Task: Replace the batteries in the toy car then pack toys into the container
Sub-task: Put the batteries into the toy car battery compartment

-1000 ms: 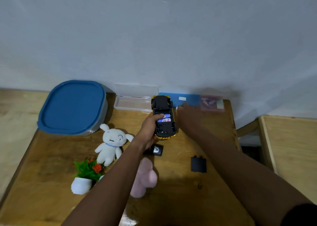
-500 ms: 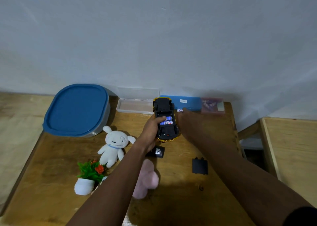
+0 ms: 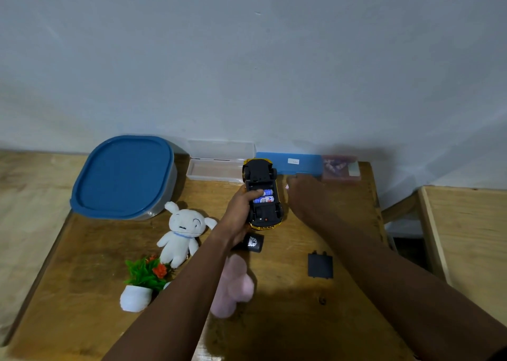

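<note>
In the head view, a yellow plastic toy car (image 3: 264,218) lay upside down near the back of the brown wooden table (image 3: 82,264), its black underside facing up. Its battery bay was uncovered, with blue-and-white cylindrical batteries (image 3: 264,196) lying in it. The left hand (image 3: 238,212) gripped the car from its left side, fingers curled round the body and the thumb (image 3: 256,194) lying across the batteries. The right hand (image 3: 304,196) hovered just right of the car, its back to the camera. A small pale thing showed at its fingertips, but whether the fingers pinched it could not be told.

A flat black rectangular battery cover (image 3: 320,265) lay apart, nearer the person. A small black block with a white logo (image 3: 253,244) sat just behind the car, partly under the left wrist.

At the back left stood a round-cornered clear plastic container with a blue lid (image 3: 123,176), lid on. Beside it lay an open clear plastic case (image 3: 216,166), then a flat blue box (image 3: 290,163) and a pinkish translucent box (image 3: 340,167). A white plush rabbit (image 3: 182,231), a pale pink plush toy (image 3: 233,286) and a green artificial plant in a white pot (image 3: 142,281) lay on the table's left half.
</note>
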